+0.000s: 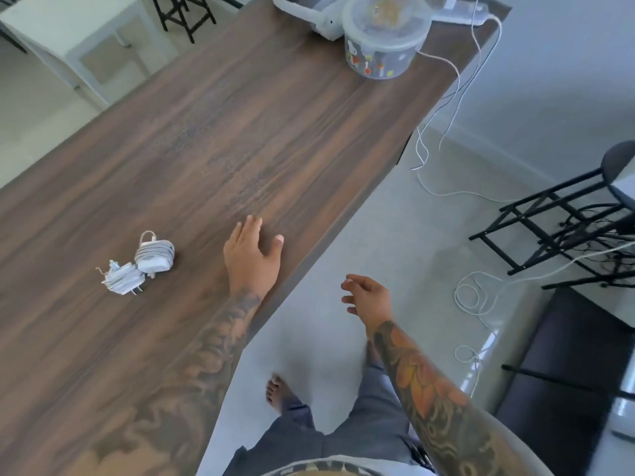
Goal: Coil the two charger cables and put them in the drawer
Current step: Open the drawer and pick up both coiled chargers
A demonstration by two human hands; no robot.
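Note:
Two white chargers lie side by side on the dark wooden table (pixel 240 132), each with its cable wound around the plug block. The larger coiled charger (pixel 154 254) sits just right of the smaller coiled charger (pixel 120 278). My left hand (pixel 252 255) rests flat on the table near its right edge, fingers spread, a hand's width right of the chargers and holding nothing. My right hand (pixel 367 295) hangs off the table over the floor, fingers loosely apart and empty. No drawer is visible.
A lidded round container (pixel 386 39) and white devices stand at the table's far end. Loose white cables (pixel 470 297) trail over the floor on the right, near black stools (pixel 563 228). A pale side table (pixel 68 36) stands at the upper left.

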